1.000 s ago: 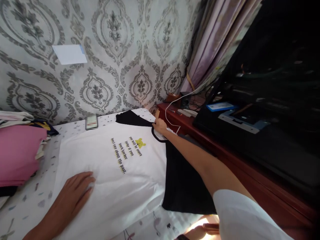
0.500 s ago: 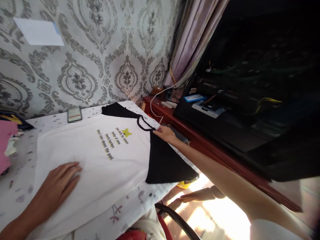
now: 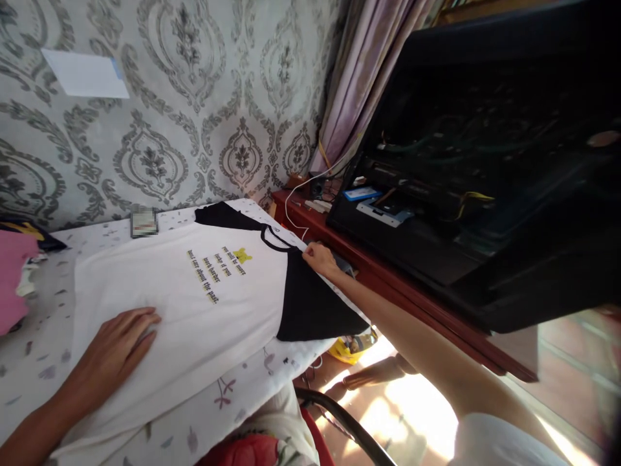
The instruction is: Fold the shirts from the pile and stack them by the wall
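Note:
A white T-shirt (image 3: 160, 278) with black sleeves, a yellow figure and printed text lies spread on a patterned white cloth (image 3: 194, 427). My left hand (image 3: 121, 343) rests flat on the lower part of the shirt, fingers stretched out and slightly apart. At the far right, beside the black neckline (image 3: 276, 241), the fingers of my right hand (image 3: 320, 259) are pinched together at the shoulder edge of the black sleeve (image 3: 315, 301).
A small blurred box (image 3: 144, 222) stands near the wall. Pink clothing (image 3: 17, 275) is at the left. To the right are a red-brown cabinet (image 3: 369, 278) and a large black open casing (image 3: 466, 155). A curved dark chair rail (image 3: 344, 421) is near the front.
The view has shifted slightly to the right. My right hand has closed its fingers more at the shirt's shoulder edge. My left hand stays flat on the shirt.

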